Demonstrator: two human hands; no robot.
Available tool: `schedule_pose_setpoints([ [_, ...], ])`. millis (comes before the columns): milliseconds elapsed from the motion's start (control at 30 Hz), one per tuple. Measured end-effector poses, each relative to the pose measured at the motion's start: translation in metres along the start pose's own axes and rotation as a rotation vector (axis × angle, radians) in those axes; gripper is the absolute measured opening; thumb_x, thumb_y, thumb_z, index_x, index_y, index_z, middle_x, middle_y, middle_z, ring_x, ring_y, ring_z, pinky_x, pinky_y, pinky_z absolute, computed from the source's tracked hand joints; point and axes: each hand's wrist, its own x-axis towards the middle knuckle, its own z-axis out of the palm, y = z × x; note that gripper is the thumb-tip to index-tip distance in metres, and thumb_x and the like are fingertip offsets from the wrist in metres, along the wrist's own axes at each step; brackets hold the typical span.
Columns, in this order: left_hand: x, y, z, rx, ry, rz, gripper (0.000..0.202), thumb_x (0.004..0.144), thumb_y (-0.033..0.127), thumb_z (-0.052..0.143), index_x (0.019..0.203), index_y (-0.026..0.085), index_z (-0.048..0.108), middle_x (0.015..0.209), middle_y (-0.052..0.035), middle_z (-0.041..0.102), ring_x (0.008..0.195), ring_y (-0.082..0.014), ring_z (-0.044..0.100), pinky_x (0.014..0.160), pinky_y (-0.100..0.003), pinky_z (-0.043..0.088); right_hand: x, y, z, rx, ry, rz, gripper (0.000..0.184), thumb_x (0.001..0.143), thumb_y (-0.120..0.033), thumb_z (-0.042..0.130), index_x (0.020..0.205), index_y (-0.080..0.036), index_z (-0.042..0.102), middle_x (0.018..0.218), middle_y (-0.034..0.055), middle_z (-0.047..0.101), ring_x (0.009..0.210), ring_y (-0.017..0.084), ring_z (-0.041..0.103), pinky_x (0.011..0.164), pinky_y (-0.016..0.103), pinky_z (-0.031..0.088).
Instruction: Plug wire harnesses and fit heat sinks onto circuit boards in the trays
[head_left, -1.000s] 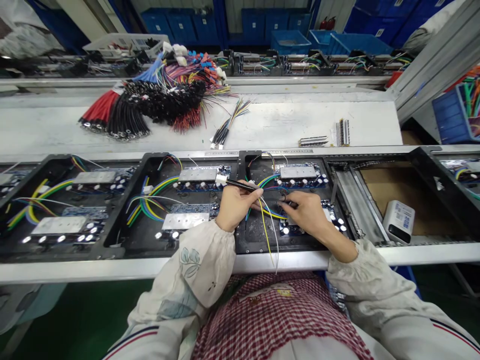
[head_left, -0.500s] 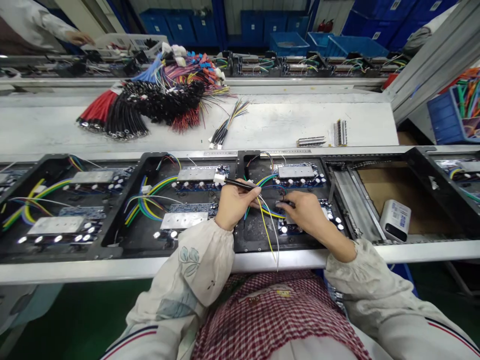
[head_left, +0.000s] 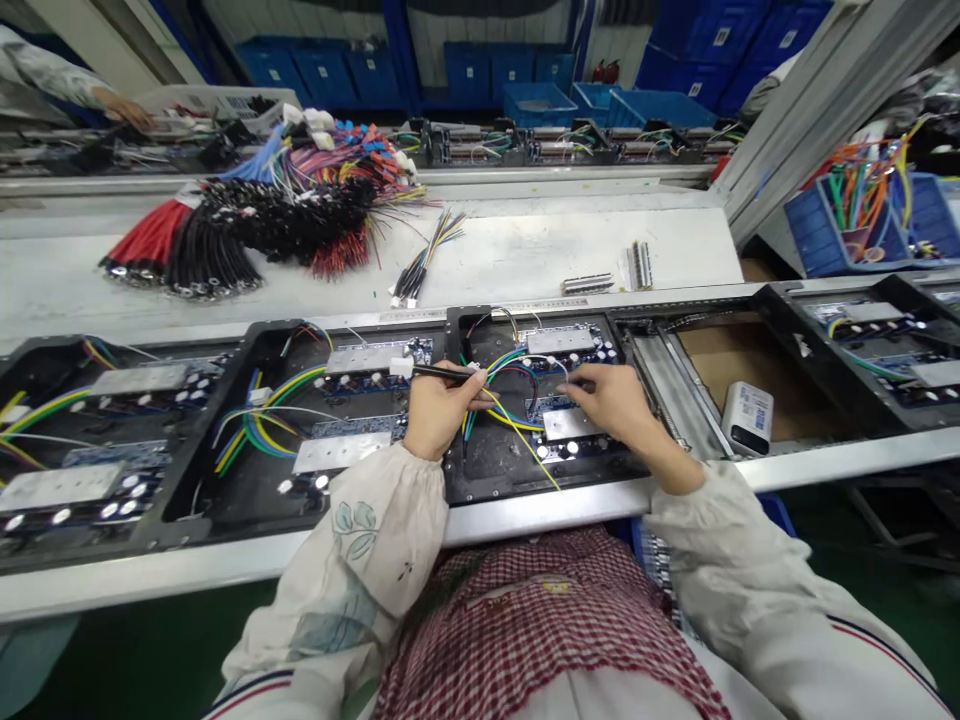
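Note:
My left hand [head_left: 436, 408] is closed around a thin black pen-like tool [head_left: 439, 372] and pinches a yellow wire [head_left: 525, 445] over a black tray [head_left: 480, 465]. My right hand [head_left: 611, 402] has its fingers curled and pressed onto something small and dark near the upper circuit board [head_left: 561, 343]; what it holds is hidden. Below my right hand lies a second board with a silver plate [head_left: 568, 424]. Blue, green and yellow wires [head_left: 501, 365] loop between the two hands.
More black trays with boards and wires sit to the left [head_left: 247, 425] and far right [head_left: 885, 340]. A white device [head_left: 746, 417] lies in an open conveyor gap. Wire bundles [head_left: 247, 220] and metal strips [head_left: 641, 265] lie on the white bench. Another person's hand [head_left: 120, 108] shows at far left.
The view has shifted, so everything sits further left and the right bin shows. My right hand moved up slightly toward the upper board; the white wire hanging over the edge is gone from sight.

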Motion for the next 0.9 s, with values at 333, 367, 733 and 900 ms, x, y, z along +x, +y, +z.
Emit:
schedule_pose_setpoints([
  [333,0.002,-0.004,-0.003,0.002,-0.011,-0.004,0.03,0.061,0.031,0.076,0.071,0.015,0.053,0.056,0.001,0.062,0.052,-0.0162,0.066,0.049,-0.025,0.058,0.017,0.01,0.02,-0.01,-0.003,0.05,0.016,0.078,-0.034,0.064,0.083,-0.02,0.072,0.075,0.0033,0.071,0.068,0.018,0.062,0.065,0.027,0.041],
  [367,0.002,-0.004,-0.003,0.002,-0.014,-0.006,0.029,0.061,0.031,0.076,0.071,0.015,0.053,0.056,0.001,0.062,0.052,-0.0163,0.066,0.049,-0.025,0.058,0.017,0.01,0.02,-0.01,-0.003,0.05,0.016,0.078,-0.034,0.064,0.083,-0.02,0.072,0.075,0.0033,0.071,0.068,0.018,0.063,0.065,0.027,0.041],
  [733,-0.001,0.001,0.0,0.022,0.012,-0.016,0.033,0.06,0.033,0.076,0.072,0.013,0.052,0.057,0.0011,0.062,0.052,-0.0167,0.066,0.054,-0.029,0.059,-0.012,-0.011,-0.005,-0.007,-0.174,-0.077,0.027,0.079,-0.043,0.063,0.089,-0.02,0.072,0.088,0.0072,0.072,0.079,0.021,0.064,0.067,0.029,0.044],
  [900,-0.003,0.0,0.002,0.005,0.033,0.022,0.035,0.061,0.035,0.076,0.074,0.014,0.05,0.061,0.0003,0.063,0.057,-0.018,0.067,0.059,-0.032,0.06,-0.02,-0.032,0.002,0.302,-0.237,-0.233,0.011,0.08,-0.028,0.065,0.08,-0.02,0.072,0.072,0.0008,0.071,0.063,0.014,0.063,0.063,0.024,0.044],
])
